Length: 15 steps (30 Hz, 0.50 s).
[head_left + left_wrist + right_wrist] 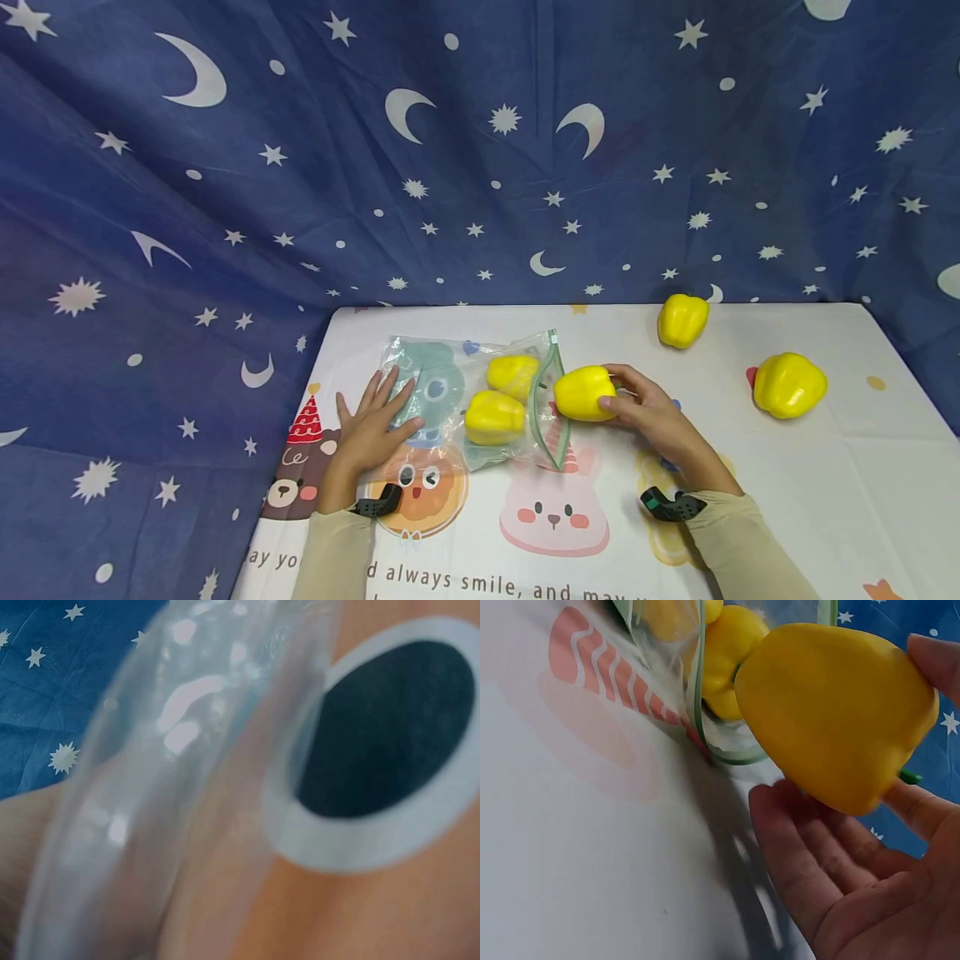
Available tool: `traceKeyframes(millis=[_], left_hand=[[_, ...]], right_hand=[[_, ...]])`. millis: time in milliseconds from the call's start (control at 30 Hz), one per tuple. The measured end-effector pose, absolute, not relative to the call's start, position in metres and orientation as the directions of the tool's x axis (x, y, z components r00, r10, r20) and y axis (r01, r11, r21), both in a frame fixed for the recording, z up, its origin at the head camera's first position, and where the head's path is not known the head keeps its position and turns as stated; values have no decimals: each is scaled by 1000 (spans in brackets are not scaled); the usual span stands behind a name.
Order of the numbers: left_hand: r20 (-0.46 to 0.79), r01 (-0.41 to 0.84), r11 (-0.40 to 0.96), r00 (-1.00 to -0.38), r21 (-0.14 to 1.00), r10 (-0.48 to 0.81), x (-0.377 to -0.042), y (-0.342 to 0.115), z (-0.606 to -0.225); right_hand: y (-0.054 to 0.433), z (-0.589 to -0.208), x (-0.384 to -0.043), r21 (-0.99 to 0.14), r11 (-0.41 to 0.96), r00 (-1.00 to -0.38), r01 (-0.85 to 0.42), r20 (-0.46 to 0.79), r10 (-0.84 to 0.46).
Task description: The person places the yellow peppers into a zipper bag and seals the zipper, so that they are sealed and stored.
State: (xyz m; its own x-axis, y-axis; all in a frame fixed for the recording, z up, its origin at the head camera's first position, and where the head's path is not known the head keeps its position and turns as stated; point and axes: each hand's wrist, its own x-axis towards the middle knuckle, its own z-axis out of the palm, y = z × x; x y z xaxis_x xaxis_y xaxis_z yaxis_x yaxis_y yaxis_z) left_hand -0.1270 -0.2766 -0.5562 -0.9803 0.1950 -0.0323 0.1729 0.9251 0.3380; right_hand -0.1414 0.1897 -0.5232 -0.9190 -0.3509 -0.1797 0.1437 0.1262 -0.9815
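Observation:
A clear zip bag (pixel 450 354) with a green-edged mouth lies on the table, its mouth facing right and parted. Inside it are two yellow bell peppers, one toward the back (pixel 513 377) and one nearer the front (pixel 495 418). My left hand (pixel 371 429) rests with spread fingers on the closed left end of the bag. With thumb and fingers my right hand (pixel 647 410) grips another yellow bell pepper (pixel 832 712) right at the bag's mouth. In the left wrist view, only blurred plastic (pixel 150 787) and the printed cloth show.
Two more yellow bell peppers lie on the right of the table, one near the back edge (pixel 682 321) and one farther right (pixel 790 385). A white cloth (pixel 847 500) with cartoon prints covers the table. Behind it hangs a blue curtain (pixel 465 150) with moons and stars.

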Motion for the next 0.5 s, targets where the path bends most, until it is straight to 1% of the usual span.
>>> traceKeyframes(millis=[233, 500], left_hand=[[-39, 171, 925, -980, 339, 195, -128, -277, -556], [-44, 166, 926, -980, 339, 192, -128, -277, -556]], right_hand=[[184, -522, -142, -976, 156, -909, 152, -200, -366], [182, -519, -142, -972, 153, -887, 176, -224, -403]])
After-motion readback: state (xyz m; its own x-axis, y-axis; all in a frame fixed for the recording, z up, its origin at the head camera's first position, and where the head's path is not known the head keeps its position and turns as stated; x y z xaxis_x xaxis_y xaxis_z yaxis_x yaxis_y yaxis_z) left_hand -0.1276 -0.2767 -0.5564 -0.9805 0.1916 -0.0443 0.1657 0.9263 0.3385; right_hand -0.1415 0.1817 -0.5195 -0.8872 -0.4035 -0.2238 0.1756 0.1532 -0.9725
